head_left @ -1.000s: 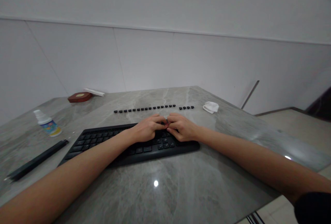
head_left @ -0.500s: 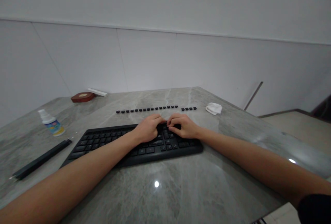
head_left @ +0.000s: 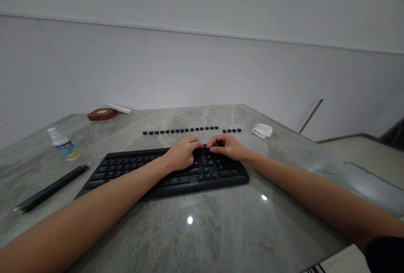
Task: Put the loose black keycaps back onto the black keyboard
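Observation:
A black computer keyboard point(head_left: 195, 186) lies on the grey marbled table, slightly slanted. Over its upper middle, my left hand point(head_left: 184, 154) is closed, its fingers bent together and pointing right towards the top edge. Close beside it, my right hand point(head_left: 229, 147) pinches at the top key row, thumb and forefinger almost together. Anything between the fingertips of either hand is too small or hidden to make out. Behind the keyboard runs a long row of small black keycaps point(head_left: 182, 130). A shorter group of keycaps point(head_left: 234, 130) continues it on the right.
A white spray bottle point(head_left: 65, 144) stands at the left, above a long black strip-like object point(head_left: 52, 189). A crumpled white cloth point(head_left: 262, 130) lies at the right. Against the back wall are a reddish-brown box point(head_left: 102, 114) and a white bar point(head_left: 119, 108).
My right hand has shifted slightly right, opening a small gap from my left hand. My left hand stays nearly in place. The whole view has tilted a little; the keycap rows look unchanged.

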Demonstrator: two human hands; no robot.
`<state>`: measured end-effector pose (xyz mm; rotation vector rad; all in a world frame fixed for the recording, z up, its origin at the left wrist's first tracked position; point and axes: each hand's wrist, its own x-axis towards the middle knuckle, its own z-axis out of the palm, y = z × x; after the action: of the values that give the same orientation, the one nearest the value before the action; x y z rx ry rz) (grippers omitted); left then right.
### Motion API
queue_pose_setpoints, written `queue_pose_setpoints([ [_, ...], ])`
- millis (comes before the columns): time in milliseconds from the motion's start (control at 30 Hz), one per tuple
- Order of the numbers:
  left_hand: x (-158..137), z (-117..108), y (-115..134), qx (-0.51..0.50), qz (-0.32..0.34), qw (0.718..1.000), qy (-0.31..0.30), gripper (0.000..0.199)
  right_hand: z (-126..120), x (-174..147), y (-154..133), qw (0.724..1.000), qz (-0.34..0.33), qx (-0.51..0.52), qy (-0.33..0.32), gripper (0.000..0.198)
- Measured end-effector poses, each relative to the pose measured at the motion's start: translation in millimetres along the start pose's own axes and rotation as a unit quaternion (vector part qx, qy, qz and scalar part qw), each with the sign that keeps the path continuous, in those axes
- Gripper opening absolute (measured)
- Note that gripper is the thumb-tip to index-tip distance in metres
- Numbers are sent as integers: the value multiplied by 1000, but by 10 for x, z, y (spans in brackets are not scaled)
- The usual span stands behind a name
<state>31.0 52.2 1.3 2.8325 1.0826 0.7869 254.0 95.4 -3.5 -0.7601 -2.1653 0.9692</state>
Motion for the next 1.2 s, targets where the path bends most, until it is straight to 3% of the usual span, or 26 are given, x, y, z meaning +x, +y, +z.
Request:
queue_pose_setpoints([
  [333,-4,7,-2,-8,2,1000,-4,50,-10,13,-1,999,20,30,3,20],
  [600,-3,6,-11,-17,4,1000,-4,49,25,-1,-45,997,-37,-67,-14,15],
  [800,-2,10,-10,-15,6,1000,-5,49,53,-9,-33,993,-90,-75,-17,7],
  [1200,-6,24,-24,-11,-1,1000,-8,48,62,-20,-59,990,-110,-92,-5,7],
])
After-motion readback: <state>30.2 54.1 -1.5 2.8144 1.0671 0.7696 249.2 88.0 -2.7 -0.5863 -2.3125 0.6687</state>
